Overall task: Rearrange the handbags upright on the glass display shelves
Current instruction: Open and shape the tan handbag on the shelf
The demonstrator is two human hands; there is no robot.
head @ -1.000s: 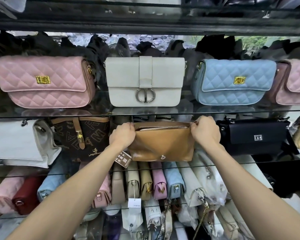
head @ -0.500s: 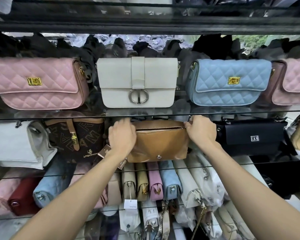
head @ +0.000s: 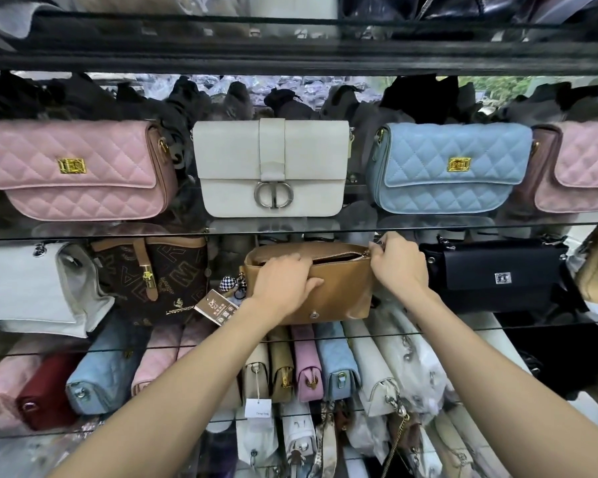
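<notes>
I have the tan handbag (head: 328,291) standing on the middle glass shelf (head: 83,236), between my 2 hands. My left hand (head: 283,282) lies across its front, fingers relaxed; my right hand (head: 397,267) pinches its top corner by the open zip. I judge I'm squaring it upright; next, close the zip and let go gently.

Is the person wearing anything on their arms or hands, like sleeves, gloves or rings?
No. Both forearms are bare as far as the picture shows, with no sleeves in sight. The left hand and the right hand wear no gloves, and I can see no rings, watch or bracelets on them.
</notes>
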